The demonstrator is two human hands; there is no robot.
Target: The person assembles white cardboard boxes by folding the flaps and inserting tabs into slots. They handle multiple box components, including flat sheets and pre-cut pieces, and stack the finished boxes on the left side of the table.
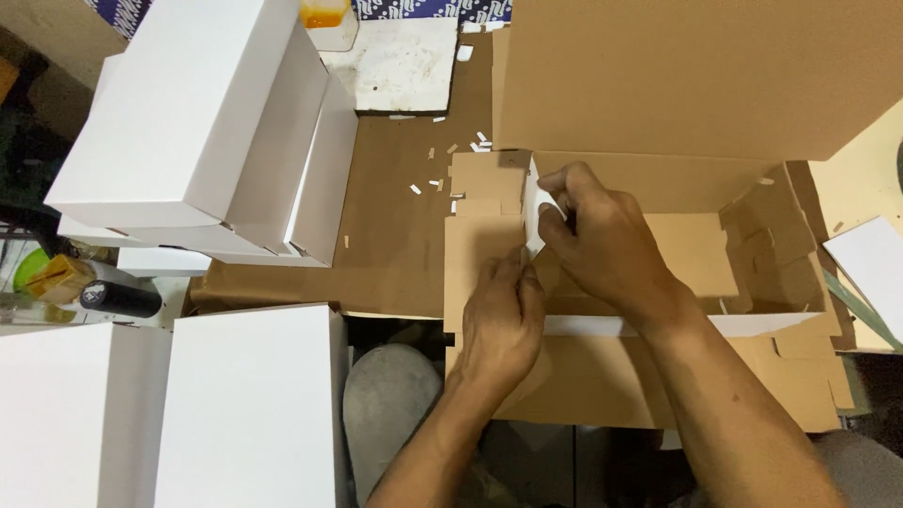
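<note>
A: Cardboard box [658,254], half-folded, brown inside and white outside, lies open on the counter [395,235] in the head view. Its big lid flap [677,75] stands up at the back. Where are the hands?

B: Both are at the box's left end wall. Right hand [602,240] pinches a small white tab [534,212] at the corner, fingers pressed together around it. Left hand [503,315] sits just below, fingertips closed on the lower edge of the same tab and touching the brown end flap [480,245].

A: Surface?

B: Counter is covered with a brown cardboard sheet. Small white paper scraps [447,165] are scattered on it behind the box's left corner. A worn white slab [404,66] lies at the far edge.

A: Surroundings?

B: Finished white boxes [202,122] are stacked at upper left, tilted. Two more white boxes [249,404] lie at lower left. A dark cylinder [118,299] lies between the two groups, beside a yellowish object [56,277]. An orange-yellow container [324,13] is at the top edge. A white sheet [870,268] lies at far right.

A: Unclear items?

B: The right end of the box is a jumble of folded flaps [771,245]; I cannot tell how they interlock. The tab is mostly covered by fingers. A grey rounded shape [386,404] under the counter edge cannot be identified. Container and lid flap are cut off by the frame.
</note>
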